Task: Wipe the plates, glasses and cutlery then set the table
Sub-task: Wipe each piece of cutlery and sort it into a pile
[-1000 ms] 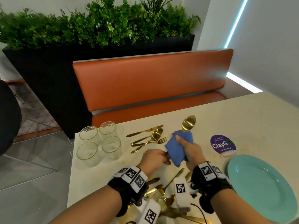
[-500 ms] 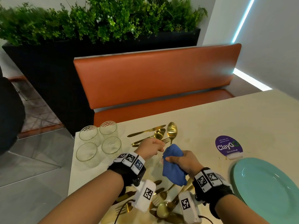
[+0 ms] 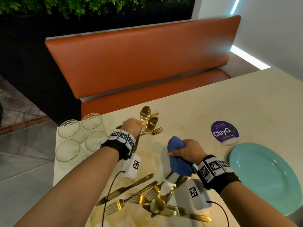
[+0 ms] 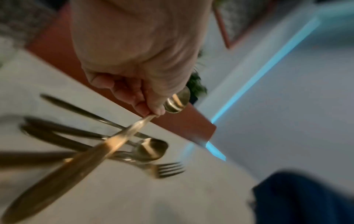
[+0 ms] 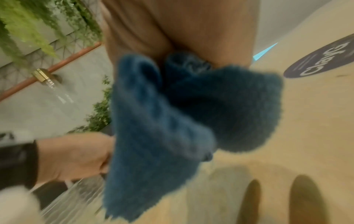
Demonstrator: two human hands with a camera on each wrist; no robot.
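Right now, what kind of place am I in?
Probably a restaurant or café dining area: an orange booth bench faces the table, a planter of greenery stands behind it, and a ClayGo sticker sits on the tabletop.

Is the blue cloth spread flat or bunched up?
Bunched. The right hand grips the blue cloth crumpled above the table, folds hanging below the fist.

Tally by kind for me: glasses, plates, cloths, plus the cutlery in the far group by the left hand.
Glasses: 4
Teal plate: 1 showing
Blue cloth: 1, held in the right hand
Spoons: 2, one held in the left hand
Fork: 1
Knife: 1
Total: 10
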